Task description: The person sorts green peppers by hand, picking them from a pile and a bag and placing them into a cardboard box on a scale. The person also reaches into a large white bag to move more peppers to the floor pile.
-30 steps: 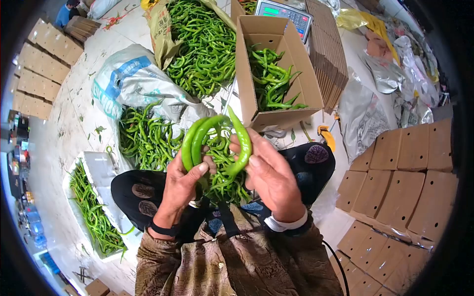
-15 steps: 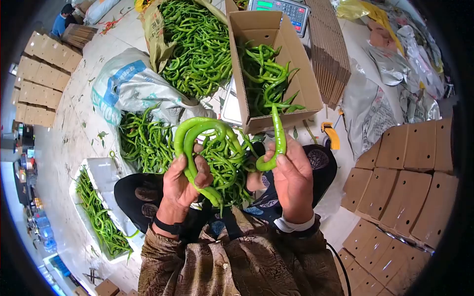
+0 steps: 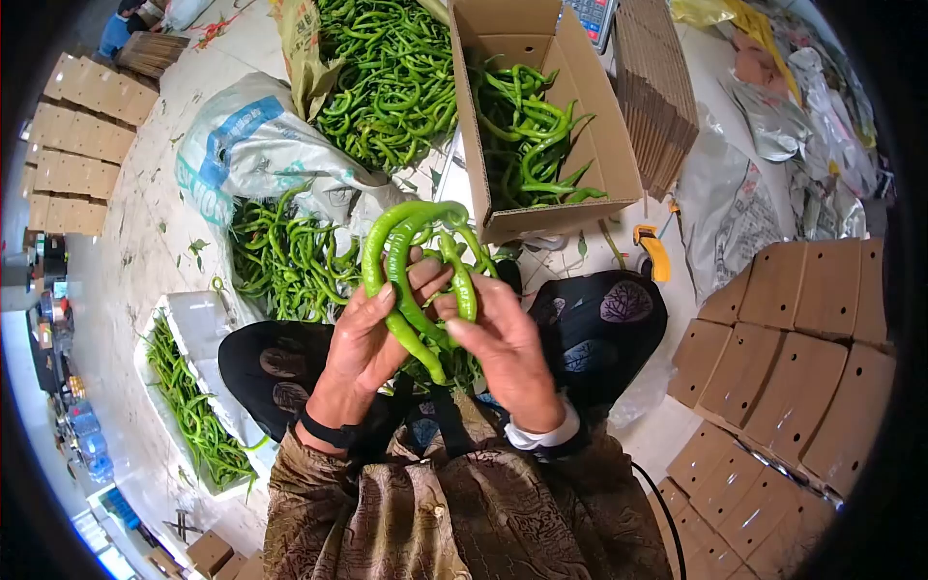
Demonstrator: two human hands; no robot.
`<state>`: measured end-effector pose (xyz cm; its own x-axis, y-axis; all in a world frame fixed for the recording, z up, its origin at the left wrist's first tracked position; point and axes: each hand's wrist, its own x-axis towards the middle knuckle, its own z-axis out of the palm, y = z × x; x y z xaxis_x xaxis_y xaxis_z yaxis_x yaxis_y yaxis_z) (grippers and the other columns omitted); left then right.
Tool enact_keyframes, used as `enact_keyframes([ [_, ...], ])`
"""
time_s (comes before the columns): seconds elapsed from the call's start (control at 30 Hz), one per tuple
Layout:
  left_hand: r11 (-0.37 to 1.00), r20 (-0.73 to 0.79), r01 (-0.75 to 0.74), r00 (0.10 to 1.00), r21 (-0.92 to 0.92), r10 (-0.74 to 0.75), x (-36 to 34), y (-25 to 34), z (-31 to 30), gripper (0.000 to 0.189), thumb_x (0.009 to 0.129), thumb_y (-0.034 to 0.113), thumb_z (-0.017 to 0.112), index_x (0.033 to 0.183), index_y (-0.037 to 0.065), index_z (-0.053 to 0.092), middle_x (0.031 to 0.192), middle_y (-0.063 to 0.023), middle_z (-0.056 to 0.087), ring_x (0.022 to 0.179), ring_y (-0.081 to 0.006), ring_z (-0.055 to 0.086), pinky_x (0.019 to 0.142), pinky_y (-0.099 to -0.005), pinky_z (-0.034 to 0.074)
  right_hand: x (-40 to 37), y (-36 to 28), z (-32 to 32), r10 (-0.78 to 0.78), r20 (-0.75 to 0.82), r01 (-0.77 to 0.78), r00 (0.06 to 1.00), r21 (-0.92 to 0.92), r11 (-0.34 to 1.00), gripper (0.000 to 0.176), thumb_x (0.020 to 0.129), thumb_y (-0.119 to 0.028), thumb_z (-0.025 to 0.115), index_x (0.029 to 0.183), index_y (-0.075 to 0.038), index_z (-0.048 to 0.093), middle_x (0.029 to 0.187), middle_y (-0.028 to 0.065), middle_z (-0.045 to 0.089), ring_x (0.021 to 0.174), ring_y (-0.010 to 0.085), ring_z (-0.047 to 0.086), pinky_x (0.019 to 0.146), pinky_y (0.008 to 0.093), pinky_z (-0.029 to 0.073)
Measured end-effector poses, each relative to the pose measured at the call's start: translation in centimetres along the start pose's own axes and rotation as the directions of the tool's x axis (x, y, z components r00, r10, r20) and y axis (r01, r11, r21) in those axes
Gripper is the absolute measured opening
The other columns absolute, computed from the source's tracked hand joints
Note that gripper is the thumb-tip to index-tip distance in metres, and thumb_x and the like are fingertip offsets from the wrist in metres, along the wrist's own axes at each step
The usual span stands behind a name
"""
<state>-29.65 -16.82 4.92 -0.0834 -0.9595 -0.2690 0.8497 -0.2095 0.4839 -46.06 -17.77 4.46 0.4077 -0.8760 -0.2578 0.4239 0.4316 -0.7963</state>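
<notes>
Long curved green peppers [image 3: 398, 266] hang in my left hand [image 3: 372, 324], whose fingers are wrapped round them. My right hand [image 3: 505, 343] is beside it, closed on another green pepper [image 3: 462, 278] that lies against the bunch. The two hands nearly touch. Just beyond them stands an open cardboard box [image 3: 604, 116] with green peppers [image 3: 532, 135] inside. A white woven sack [image 3: 256, 145] lies to the left, with more peppers [image 3: 290, 261] spilling from its mouth. The tips of some of my fingers are hidden behind the peppers.
A large pepper heap [image 3: 387, 82] lies at the top. A white foam box [image 3: 208, 338] of peppers is at left. Flattened cartons [image 3: 657, 92], a yellow tape dispenser [image 3: 653, 253] and stacked boxes [image 3: 793, 377] are on the right. A person [image 3: 118, 31] is at the far upper left.
My right hand has moved left, bringing its pepper from near the box to the bunch in my left hand. My left hand has shifted slightly right. The view has tilted down a little.
</notes>
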Motion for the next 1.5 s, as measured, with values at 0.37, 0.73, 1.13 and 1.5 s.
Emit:
enact_keyframes([
  [0.37,0.994,-0.030,0.003,1.000,0.112,0.000,-1.0,-1.4,-0.8,0.063,0.098,0.036,0.053,0.144,0.000,0.029,0.139,-0.0215,0.045,0.126,-0.0337,0.048,0.105,-0.0483,0.041,0.3,2.0,0.7,0.037,0.037,-0.036,0.999,-0.020,0.999,0.049,0.090,-0.001,0.064,0.133,-0.002,0.042,0.111,0.0047,0.059,0.101,0.0123,0.058,0.088,0.0255,0.049],
  [0.73,0.977,-0.128,0.079,0.990,0.196,-0.055,-1.7,-1.5,-1.7,0.049,0.091,0.006,0.062,0.137,-0.001,0.045,0.126,-0.0156,0.058,0.116,-0.0286,0.057,0.100,-0.0406,0.046,0.0,2.5,-0.1,0.049,0.013,-0.049,0.999,-0.004,0.999,0.030,0.091,-0.004,0.065,0.120,-0.002,0.058,0.106,0.0019,0.064,0.096,0.0086,0.059,0.086,0.0239,0.048],
  [1.13,0.878,-0.242,0.059,0.968,0.475,0.066,-2.5,-0.3,-1.6,0.038,0.088,0.002,0.064,0.125,0.000,0.056,0.114,-0.0080,0.063,0.102,-0.0160,0.060,0.091,-0.0313,0.048,-0.4,0.8,-2.3,0.193,-0.136,-0.202,0.972,-0.054,0.978,0.015,0.097,-0.014,0.058,0.107,-0.002,0.060,0.088,-0.0024,0.057,0.067,0.0043,0.039,0.061,0.0202,0.034],
  [1.5,0.491,-0.317,0.262,0.948,0.831,0.031,-5.2,-0.6,-3.1,0.030,0.093,0.011,0.063,0.119,-0.004,0.059,0.099,-0.0049,0.065,0.092,-0.0117,0.056,0.083,-0.0272,0.045,-0.4,1.1,-4.7,0.283,-0.125,-0.194,0.951,0.470,0.861,0.018,0.100,-0.021,0.054,0.106,-0.005,0.059,0.100,0.0059,0.060,0.085,0.0122,0.051,0.073,0.0283,0.044],
])
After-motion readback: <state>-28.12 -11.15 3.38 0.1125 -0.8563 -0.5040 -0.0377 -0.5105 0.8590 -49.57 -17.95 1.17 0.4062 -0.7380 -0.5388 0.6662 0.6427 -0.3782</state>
